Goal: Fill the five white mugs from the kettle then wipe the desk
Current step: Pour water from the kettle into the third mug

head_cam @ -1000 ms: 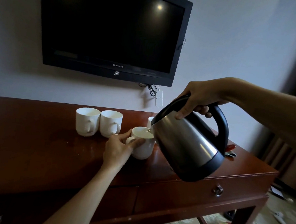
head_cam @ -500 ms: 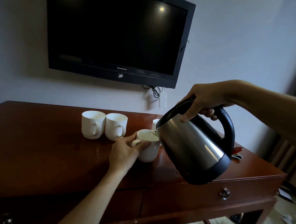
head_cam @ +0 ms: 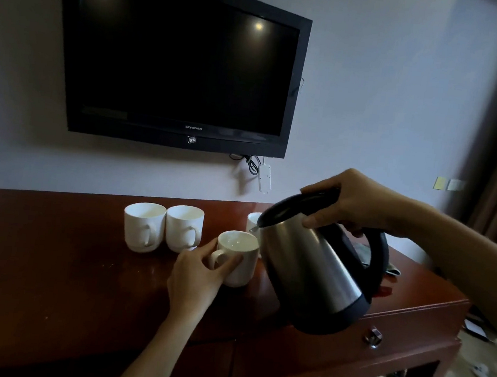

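Head view showed the right hand (head_cam: 353, 199) wrapped round the handle of the steel kettle (head_cam: 311, 275), tipped with its spout just above the near mug (head_cam: 238, 259). The left hand (head_cam: 198, 275) gripped that mug by its handle on the tabletop (head_cam: 49, 259). Two mugs (head_cam: 163, 228) stood just behind, another (head_cam: 253, 221) half hidden. Filling looked under way; next, the spout likely needed moving to an unfilled mug.

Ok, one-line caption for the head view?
Right hand tilts steel kettle beside white mug held by left hand.
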{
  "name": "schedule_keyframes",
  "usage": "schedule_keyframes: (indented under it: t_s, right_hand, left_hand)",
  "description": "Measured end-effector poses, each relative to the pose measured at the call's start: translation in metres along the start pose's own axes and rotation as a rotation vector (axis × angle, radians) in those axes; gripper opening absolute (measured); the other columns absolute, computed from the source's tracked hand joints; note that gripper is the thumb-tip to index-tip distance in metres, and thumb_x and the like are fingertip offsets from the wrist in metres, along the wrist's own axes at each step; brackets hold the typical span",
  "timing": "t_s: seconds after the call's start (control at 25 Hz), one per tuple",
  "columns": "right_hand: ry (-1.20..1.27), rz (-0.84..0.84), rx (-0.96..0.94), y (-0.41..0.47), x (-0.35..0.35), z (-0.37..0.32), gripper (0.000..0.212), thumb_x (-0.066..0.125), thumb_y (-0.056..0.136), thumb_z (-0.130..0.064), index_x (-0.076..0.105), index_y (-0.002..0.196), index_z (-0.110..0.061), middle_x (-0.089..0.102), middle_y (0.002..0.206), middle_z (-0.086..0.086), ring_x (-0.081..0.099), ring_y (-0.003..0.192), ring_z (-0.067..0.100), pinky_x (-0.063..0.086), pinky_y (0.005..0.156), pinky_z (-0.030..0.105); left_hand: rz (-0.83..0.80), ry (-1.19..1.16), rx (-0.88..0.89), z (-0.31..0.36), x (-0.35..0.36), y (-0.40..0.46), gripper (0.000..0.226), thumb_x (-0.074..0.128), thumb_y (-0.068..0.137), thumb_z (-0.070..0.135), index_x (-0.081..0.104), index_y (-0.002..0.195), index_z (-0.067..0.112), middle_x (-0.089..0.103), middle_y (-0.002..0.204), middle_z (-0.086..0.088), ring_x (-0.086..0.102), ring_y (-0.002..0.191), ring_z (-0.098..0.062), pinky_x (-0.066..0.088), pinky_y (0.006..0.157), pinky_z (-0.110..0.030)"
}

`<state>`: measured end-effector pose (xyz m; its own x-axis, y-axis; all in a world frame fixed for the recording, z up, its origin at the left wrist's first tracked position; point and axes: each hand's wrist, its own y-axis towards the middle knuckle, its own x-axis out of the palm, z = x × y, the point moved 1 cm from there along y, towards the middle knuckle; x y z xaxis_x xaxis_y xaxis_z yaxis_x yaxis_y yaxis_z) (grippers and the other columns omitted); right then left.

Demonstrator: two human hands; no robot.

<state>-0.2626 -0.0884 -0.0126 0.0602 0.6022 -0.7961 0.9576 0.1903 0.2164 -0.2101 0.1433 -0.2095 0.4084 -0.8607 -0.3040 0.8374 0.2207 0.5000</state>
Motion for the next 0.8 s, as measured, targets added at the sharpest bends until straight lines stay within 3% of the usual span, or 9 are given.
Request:
schedule_keyframes:
  t_s: [0.08,0.16,0.28,0.32,0.48,0.64,0.8]
  right_hand:
    - [0.131,0.091,0.023,-0.01,0.004,0.02,0.038,0.092,0.071,-0.016,0.079,0.107,-0.021,0.049,0.052,-0.002,0.036,0.041,0.011,0.035,0.041,0.023]
    - [0.305,0.165,0.012,-0.022,0.018,0.043,0.042,0.09,0.068,-0.018,0.079,0.109,-0.02,0.046,0.055,0.001,0.034,0.041,0.012,0.032,0.04,0.021]
    - [0.533,0.241,0.023,-0.038,0.043,0.063,0.048,0.088,0.055,-0.031,0.08,0.1,-0.045,0.049,0.058,0.005,0.036,0.047,0.019,0.034,0.039,0.024]
    - [0.579,0.257,0.026,-0.038,0.048,0.066,0.051,0.088,0.053,-0.033,0.079,0.101,-0.047,0.048,0.056,0.004,0.035,0.048,0.019,0.033,0.04,0.025]
    - [0.606,0.336,0.057,-0.034,0.055,0.07,0.079,0.09,0.055,-0.031,0.069,0.131,-0.029,0.047,0.055,0.003,0.033,0.049,0.019,0.032,0.042,0.024]
    - [0.603,0.377,0.034,-0.033,0.058,0.072,0.081,0.09,0.053,-0.029,0.07,0.132,-0.025,0.044,0.05,-0.001,0.031,0.05,0.019,0.03,0.042,0.024]
    - [0.628,0.397,0.03,-0.033,0.06,0.072,0.075,0.088,0.055,-0.025,0.071,0.128,-0.025,0.045,0.047,-0.004,0.03,0.049,0.019,0.029,0.04,0.023]
  left_hand:
    - [0.005,-0.021,-0.022,0.0,0.001,0.0,0.095,0.052,0.052,0.1,0.071,0.124,0.041,0.073,0.088,0.007,0.069,0.092,-0.016,0.058,0.079,-0.043]
    - [0.002,-0.025,-0.047,0.0,0.001,0.003,0.076,0.065,0.059,0.084,0.073,0.12,0.04,0.074,0.085,0.011,0.069,0.089,-0.013,0.057,0.076,-0.038]
    - [-0.009,-0.024,-0.062,0.0,0.004,0.005,0.062,0.075,0.064,0.073,0.074,0.116,0.039,0.073,0.079,0.013,0.068,0.084,-0.009,0.057,0.076,-0.038]
    - [-0.003,-0.025,-0.06,-0.002,0.005,0.007,0.061,0.076,0.065,0.073,0.075,0.116,0.038,0.073,0.079,0.014,0.068,0.084,-0.01,0.058,0.076,-0.038]
    - [0.03,0.015,0.006,-0.002,0.012,0.006,0.073,0.058,0.062,0.089,0.072,0.111,0.037,0.075,0.089,0.014,0.07,0.093,-0.018,0.06,0.076,-0.045]
    - [0.073,0.142,0.042,-0.003,0.019,0.008,0.059,0.059,0.072,0.083,0.07,0.107,0.037,0.074,0.089,0.012,0.068,0.09,-0.017,0.058,0.068,-0.039]
    - [0.105,0.161,-0.063,0.004,0.026,0.011,0.04,0.07,0.08,0.065,0.069,0.103,0.032,0.072,0.093,0.006,0.067,0.094,-0.026,0.048,0.068,-0.035]
